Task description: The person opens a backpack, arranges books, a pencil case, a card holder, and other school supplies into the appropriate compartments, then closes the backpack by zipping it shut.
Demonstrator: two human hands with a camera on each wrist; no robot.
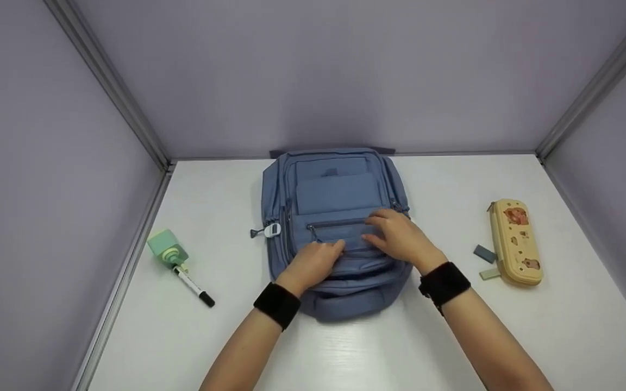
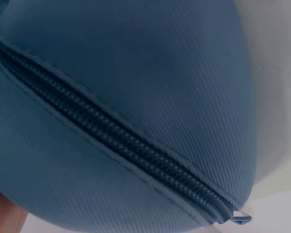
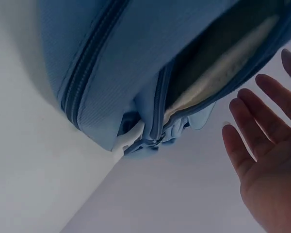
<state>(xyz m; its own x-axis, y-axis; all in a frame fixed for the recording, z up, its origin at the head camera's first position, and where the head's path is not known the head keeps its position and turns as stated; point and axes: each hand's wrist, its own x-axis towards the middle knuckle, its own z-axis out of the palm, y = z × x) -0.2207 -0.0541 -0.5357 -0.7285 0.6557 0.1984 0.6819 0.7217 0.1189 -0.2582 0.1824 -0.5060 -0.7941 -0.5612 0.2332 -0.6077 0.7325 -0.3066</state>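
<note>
A blue backpack (image 1: 337, 193) lies front side up on the white table, its top toward the back wall. My left hand (image 1: 313, 265) grips the fabric of its lower front, thumb pointing right and the other fingers folded mostly out of sight. Just right of it, my right hand (image 1: 400, 239) hovers over the front pocket with fingers loosely bent. In the right wrist view that hand's fingers (image 3: 254, 121) are spread and hold nothing beside an open pocket (image 3: 218, 73) with a pale lining. A zipper (image 2: 111, 131) crosses the fabric in the left wrist view.
Left of the backpack stand a green square bottle (image 1: 167, 247) and a white marker (image 1: 191, 283) with a black cap. On the right lie a yellow pencil case (image 1: 518, 241), a dark grey block (image 1: 485, 253) and a pale green piece (image 1: 489, 273). Grey walls (image 1: 335, 76) enclose the table.
</note>
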